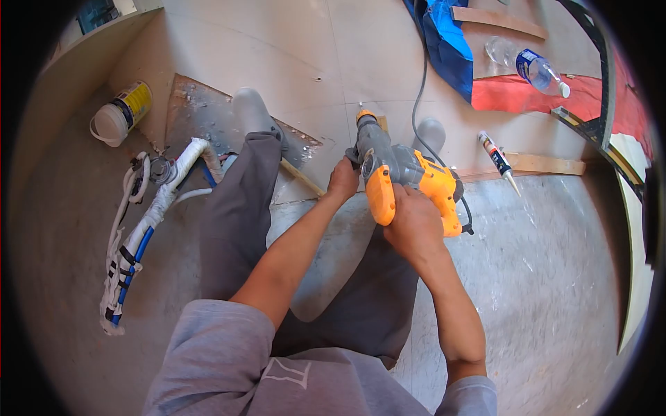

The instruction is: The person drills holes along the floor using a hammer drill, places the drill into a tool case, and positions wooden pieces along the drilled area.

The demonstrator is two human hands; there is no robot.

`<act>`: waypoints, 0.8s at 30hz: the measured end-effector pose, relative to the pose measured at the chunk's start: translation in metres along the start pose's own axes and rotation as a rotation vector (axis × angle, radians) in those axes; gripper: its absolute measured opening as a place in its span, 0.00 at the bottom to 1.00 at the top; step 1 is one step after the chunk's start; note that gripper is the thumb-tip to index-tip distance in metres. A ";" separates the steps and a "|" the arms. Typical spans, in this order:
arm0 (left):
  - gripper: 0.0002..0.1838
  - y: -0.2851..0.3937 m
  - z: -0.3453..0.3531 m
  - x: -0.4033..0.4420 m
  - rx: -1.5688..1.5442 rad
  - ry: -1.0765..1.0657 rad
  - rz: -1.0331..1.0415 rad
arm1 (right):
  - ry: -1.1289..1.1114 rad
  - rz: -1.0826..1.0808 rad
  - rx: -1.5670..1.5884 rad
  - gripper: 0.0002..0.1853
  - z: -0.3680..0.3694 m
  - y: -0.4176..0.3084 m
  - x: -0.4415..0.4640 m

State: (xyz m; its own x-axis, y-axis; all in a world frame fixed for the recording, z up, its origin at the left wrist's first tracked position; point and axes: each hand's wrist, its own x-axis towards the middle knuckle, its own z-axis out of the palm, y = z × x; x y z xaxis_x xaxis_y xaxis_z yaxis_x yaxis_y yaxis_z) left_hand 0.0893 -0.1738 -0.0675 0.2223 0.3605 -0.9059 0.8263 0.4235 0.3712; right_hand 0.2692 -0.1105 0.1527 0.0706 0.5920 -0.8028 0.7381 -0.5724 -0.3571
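Drill (404, 165) gripped, progress unclear

Above the right leg (371, 295), the drill's body is clasped by the right hand (417, 225), its front by the left hand (343, 180), fingers curled round. Beyond, its bit (360, 105) is aimed over the floor (288, 48); whether anything is drilled cannot be told.

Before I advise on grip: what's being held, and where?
A power drill: the left hand holds the dark part beside its front end; the right hand grips farther back, exact spot hidden.
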 end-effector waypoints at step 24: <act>0.17 0.008 -0.011 -0.002 0.056 -0.024 -0.042 | 0.058 -0.093 -0.040 0.13 0.009 0.002 -0.002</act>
State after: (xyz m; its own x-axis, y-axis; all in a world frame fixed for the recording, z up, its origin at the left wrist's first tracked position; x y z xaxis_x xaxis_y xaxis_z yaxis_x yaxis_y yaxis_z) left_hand 0.0898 -0.1619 -0.0602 0.1984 0.3235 -0.9252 0.8627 0.3904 0.3215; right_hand 0.2645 -0.1187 0.1492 0.0380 0.6739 -0.7378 0.7696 -0.4908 -0.4086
